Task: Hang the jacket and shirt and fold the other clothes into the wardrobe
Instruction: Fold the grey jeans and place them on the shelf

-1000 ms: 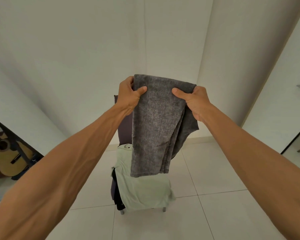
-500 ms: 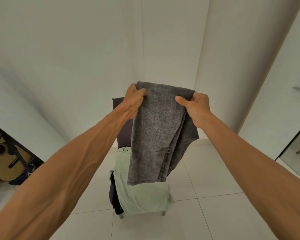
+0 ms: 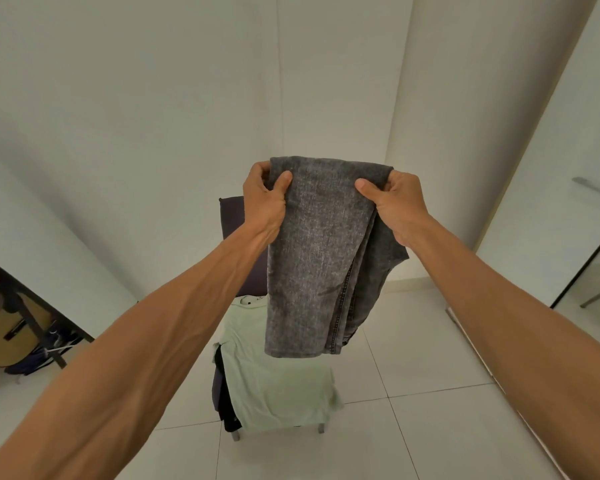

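Observation:
A pair of grey washed jeans [image 3: 316,271] hangs folded in the air in front of me, held by its top fold. My left hand [image 3: 264,202] grips the fold's left corner and my right hand [image 3: 395,206] grips its right corner. Below the jeans a pale green shirt [image 3: 278,386] lies spread over a dark chair [image 3: 234,216], with a black garment [image 3: 224,400] hanging off the seat's left side.
White walls meet in a corner behind the chair. A white door with a handle [image 3: 594,188] stands at the right. At the far left an acoustic guitar [image 3: 4,327] leans behind a black frame, with shoes [image 3: 45,355] by it. The floor is white tile.
The jeans stay gripped in both hands. They have dropped slightly in view over the last second, and my left thumb now lies flat over the fold.

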